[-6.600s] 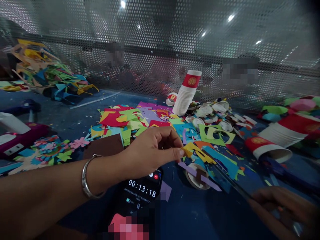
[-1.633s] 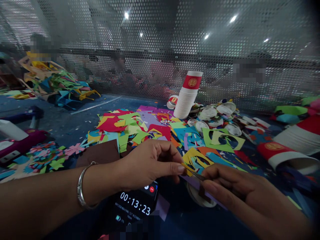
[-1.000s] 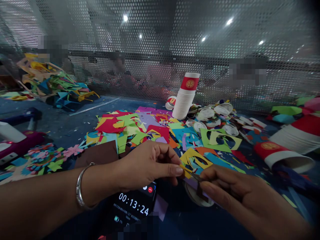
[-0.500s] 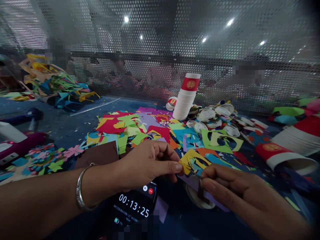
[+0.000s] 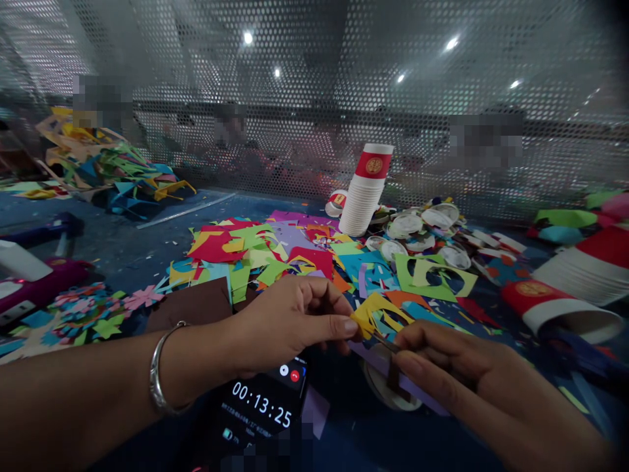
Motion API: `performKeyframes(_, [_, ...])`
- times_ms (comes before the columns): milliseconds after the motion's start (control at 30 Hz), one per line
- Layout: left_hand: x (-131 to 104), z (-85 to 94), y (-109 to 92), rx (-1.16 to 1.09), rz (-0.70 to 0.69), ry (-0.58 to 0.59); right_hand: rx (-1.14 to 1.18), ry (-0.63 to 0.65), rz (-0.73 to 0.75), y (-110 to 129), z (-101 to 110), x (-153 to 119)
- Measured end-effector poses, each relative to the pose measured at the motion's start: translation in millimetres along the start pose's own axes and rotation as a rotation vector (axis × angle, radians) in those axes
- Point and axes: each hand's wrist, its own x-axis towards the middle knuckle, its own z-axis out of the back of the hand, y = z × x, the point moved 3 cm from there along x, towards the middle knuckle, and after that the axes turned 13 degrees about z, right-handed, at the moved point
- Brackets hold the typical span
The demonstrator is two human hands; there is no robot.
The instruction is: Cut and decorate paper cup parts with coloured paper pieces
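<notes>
Head view: my left hand (image 5: pixel 304 316) pinches yellow paper (image 5: pixel 362 324) between thumb and finger, near the lilac strip (image 5: pixel 372 357); my right hand (image 5: pixel 474 370) has its grip closed round a slim metal tool (image 5: pixel 386 341). Careful! If that tip slips, the paper could tear or twist free.

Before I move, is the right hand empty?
No, the right hand holds a thin metal tool, its tip by the yellow paper pinched in the left hand.
</notes>
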Motion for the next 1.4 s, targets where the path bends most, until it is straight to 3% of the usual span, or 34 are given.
performKeyframes(233, [0.4, 1.3, -0.1, -0.02, -0.017, -0.022, -0.016, -0.037, 0.002, -0.5, 0.6, -2.7])
performKeyframes(633, [1.0, -0.2, -0.9, -0.011, -0.047, -0.023, -0.028, 0.008, -0.021, -1.5, 2.5, -0.2])
performKeyframes(833, [1.7, 3.3, -0.7, 0.065, -0.071, -0.082, -0.019, 0.012, -0.038, -0.8, 0.4, -2.9])
performKeyframes(1400, [-0.3, -3.6, 0.5, -0.026, -0.02, 0.007, 0.007, 0.017, -0.023, -1.9, 0.4, 0.0])
